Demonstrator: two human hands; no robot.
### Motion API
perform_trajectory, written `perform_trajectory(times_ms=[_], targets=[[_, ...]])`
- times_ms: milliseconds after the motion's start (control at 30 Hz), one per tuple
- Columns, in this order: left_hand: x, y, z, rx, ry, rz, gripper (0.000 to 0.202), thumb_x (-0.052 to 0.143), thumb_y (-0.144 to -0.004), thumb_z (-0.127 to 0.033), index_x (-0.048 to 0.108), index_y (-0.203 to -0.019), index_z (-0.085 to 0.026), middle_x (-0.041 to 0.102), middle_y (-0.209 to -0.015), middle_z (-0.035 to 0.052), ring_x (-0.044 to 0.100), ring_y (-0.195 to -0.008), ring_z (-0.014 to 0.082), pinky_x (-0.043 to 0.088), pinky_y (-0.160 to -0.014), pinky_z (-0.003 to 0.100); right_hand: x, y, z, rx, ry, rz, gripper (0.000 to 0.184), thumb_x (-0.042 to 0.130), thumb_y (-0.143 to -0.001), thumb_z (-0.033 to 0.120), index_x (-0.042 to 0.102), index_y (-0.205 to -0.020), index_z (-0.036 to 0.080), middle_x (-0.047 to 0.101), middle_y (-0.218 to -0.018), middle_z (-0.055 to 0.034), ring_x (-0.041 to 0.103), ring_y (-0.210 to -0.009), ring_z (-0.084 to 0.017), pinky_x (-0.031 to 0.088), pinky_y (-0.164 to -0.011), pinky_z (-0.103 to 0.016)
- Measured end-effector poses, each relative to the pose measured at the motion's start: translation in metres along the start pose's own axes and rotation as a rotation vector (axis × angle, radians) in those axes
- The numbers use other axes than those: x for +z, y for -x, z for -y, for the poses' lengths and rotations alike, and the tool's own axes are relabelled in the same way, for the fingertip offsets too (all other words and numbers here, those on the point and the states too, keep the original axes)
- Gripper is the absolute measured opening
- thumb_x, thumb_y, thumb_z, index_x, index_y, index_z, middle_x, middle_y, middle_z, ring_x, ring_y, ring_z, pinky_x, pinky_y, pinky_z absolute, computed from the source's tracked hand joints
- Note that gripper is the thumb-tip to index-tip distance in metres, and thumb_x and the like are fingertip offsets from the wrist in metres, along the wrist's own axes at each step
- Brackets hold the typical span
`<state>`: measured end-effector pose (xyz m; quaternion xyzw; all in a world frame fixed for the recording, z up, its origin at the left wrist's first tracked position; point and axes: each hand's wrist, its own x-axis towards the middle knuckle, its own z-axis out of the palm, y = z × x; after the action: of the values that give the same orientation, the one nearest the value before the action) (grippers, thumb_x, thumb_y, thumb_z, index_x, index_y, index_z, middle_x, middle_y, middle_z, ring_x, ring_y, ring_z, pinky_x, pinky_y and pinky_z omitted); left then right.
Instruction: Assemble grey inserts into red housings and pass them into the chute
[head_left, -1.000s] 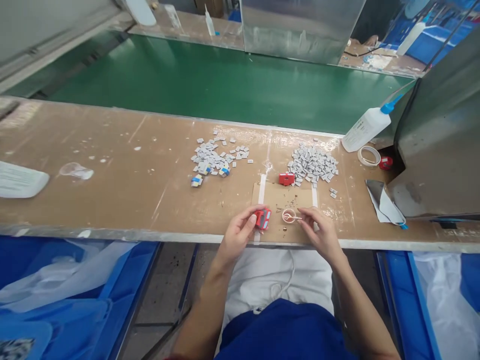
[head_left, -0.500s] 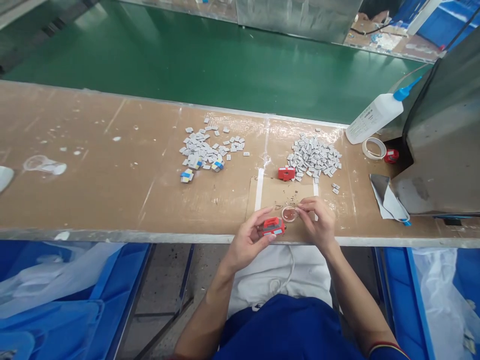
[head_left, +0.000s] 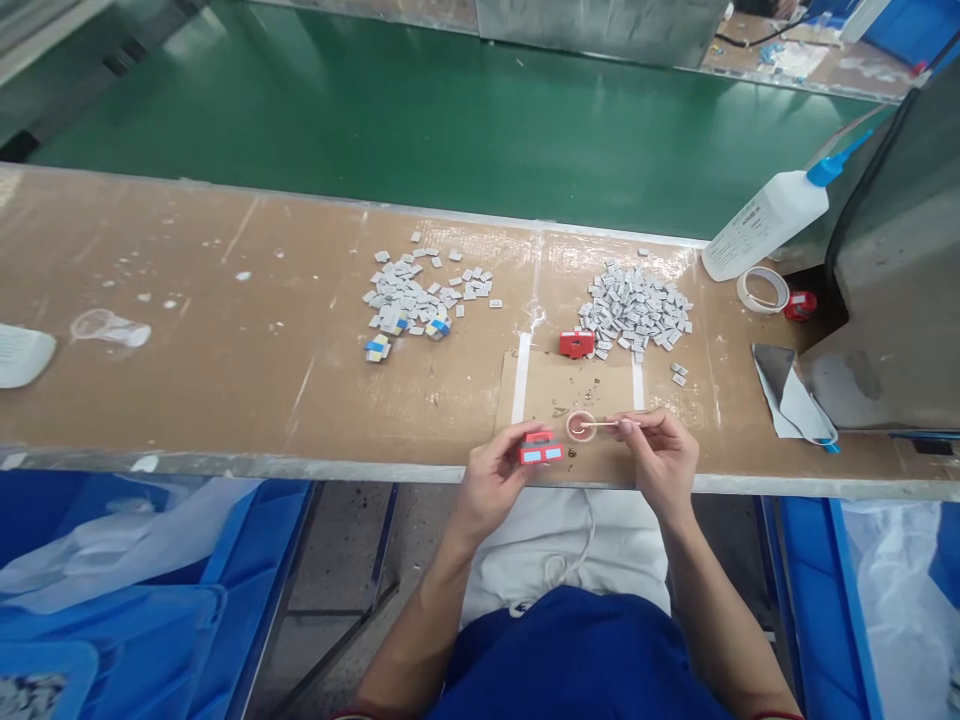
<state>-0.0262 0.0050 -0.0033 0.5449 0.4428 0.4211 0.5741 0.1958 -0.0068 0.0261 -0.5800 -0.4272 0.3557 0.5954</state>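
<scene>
My left hand holds a small red plastic block with pale blue labels on its face, just above the bench's front edge. My right hand pinches a thin wooden stick, whose tip rests in a small round dish holding pinkish liquid. The dish sits on a cardboard sheet, between my hands. Another red block stands at the far edge of the cardboard, beside a heap of small grey pieces. A second, looser heap lies to the left, with several blue-marked pieces.
The tan workbench carries a white glue bottle, a tape roll and a folded sheet on the right. A metal panel stands beyond them. A green conveyor belt runs behind; blue crates sit below.
My left hand has turned the red block so its labelled face shows. My right hand has moved back, and the stick now reaches into the dish from the right.
</scene>
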Motion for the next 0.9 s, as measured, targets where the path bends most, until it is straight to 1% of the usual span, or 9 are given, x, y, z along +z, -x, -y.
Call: perform_trajectory(times_ms=[100, 200, 267, 367, 467, 667, 767, 833, 900], targets=[[-0.001, 0.001, 0.004, 0.054, -0.05, 0.028, 0.031, 0.072, -0.093, -0.024, 0.07, -0.124, -0.019, 0.081, -0.115, 0.0099, 0.079, -0.099, 0.0205, 0.062, -0.086, 0.027, 0.001, 0.007, 0.012, -0.082, 0.033, 0.049, 0.019, 0.08, -0.091, 0.036, 0.07, -0.084, 0.022, 0.081, -0.085, -0.0057, 0.08, -0.08, -0.022, 0.067, -0.072, -0.033], [-0.001, 0.001, 0.005, 0.106, -0.115, 0.054, 0.028, 0.068, -0.095, -0.019, 0.072, -0.122, -0.02, 0.081, -0.117, 0.008, 0.078, -0.1, 0.0194, 0.06, -0.088, 0.027, 0.006, 0.013, 0.022, -0.21, 0.096, 0.145, 0.006, 0.077, -0.094, 0.025, 0.072, -0.092, 0.023, 0.082, -0.09, -0.0055, 0.081, -0.086, -0.022, 0.068, -0.079, -0.035], [-0.001, 0.002, 0.006, 0.126, -0.128, 0.062, 0.029, 0.068, -0.095, -0.018, 0.071, -0.123, -0.021, 0.08, -0.119, 0.0078, 0.078, -0.103, 0.02, 0.06, -0.09, 0.027, 0.011, 0.014, 0.027, -0.294, 0.146, 0.201, 0.004, 0.075, -0.095, 0.021, 0.071, -0.094, 0.024, 0.083, -0.093, -0.0057, 0.081, -0.088, -0.022, 0.068, -0.079, -0.034], [-0.001, 0.002, 0.005, 0.123, -0.137, 0.067, 0.029, 0.071, -0.094, -0.02, 0.071, -0.123, -0.02, 0.08, -0.118, 0.0088, 0.078, -0.101, 0.0209, 0.06, -0.086, 0.027, 0.017, 0.014, 0.03, -0.379, 0.215, 0.235, 0.006, 0.074, -0.095, 0.018, 0.071, -0.095, 0.024, 0.083, -0.093, -0.0054, 0.082, -0.087, -0.021, 0.068, -0.076, -0.031], [0.0, 0.002, 0.003, 0.125, -0.148, 0.072, 0.03, 0.072, -0.093, -0.021, 0.071, -0.123, -0.019, 0.08, -0.117, 0.0096, 0.078, -0.098, 0.0213, 0.06, -0.084, 0.027, 0.02, 0.013, 0.029, -0.397, 0.243, 0.248, 0.007, 0.072, -0.095, 0.017, 0.071, -0.095, 0.024, 0.083, -0.09, -0.0048, 0.082, -0.084, -0.02, 0.068, -0.074, -0.029], [-0.001, 0.001, 0.0, 0.133, -0.166, 0.082, 0.03, 0.072, -0.094, -0.022, 0.071, -0.123, -0.02, 0.08, -0.115, 0.009, 0.078, -0.098, 0.0208, 0.059, -0.084, 0.027, 0.021, 0.013, 0.024, -0.376, 0.277, 0.256, 0.005, 0.071, -0.097, 0.019, 0.071, -0.095, 0.024, 0.083, -0.091, -0.0059, 0.082, -0.085, -0.022, 0.068, -0.075, -0.032], [-0.001, 0.001, -0.001, 0.124, -0.159, 0.088, 0.029, 0.072, -0.094, -0.023, 0.071, -0.123, -0.02, 0.08, -0.114, 0.0086, 0.078, -0.097, 0.0204, 0.059, -0.082, 0.026, 0.022, 0.014, 0.023, -0.385, 0.282, 0.25, 0.008, 0.071, -0.096, 0.016, 0.07, -0.096, 0.024, 0.083, -0.092, -0.005, 0.082, -0.087, -0.022, 0.068, -0.076, -0.03], [-0.001, 0.001, -0.001, 0.106, -0.143, 0.087, 0.028, 0.071, -0.095, -0.025, 0.071, -0.122, -0.02, 0.08, -0.111, 0.0086, 0.077, -0.092, 0.0197, 0.06, -0.077, 0.025, 0.022, 0.015, 0.024, -0.387, 0.28, 0.243, 0.01, 0.072, -0.095, 0.015, 0.07, -0.096, 0.024, 0.083, -0.092, -0.004, 0.082, -0.087, -0.02, 0.067, -0.075, -0.028], [-0.001, 0.001, 0.0, 0.076, -0.102, 0.085, 0.028, 0.07, -0.094, -0.026, 0.072, -0.122, -0.019, 0.079, -0.108, 0.0087, 0.076, -0.083, 0.0183, 0.061, -0.069, 0.025, 0.021, 0.016, 0.025, -0.382, 0.273, 0.242, 0.011, 0.072, -0.095, 0.013, 0.07, -0.096, 0.024, 0.083, -0.092, -0.0032, 0.082, -0.087, -0.019, 0.066, -0.076, -0.027]])
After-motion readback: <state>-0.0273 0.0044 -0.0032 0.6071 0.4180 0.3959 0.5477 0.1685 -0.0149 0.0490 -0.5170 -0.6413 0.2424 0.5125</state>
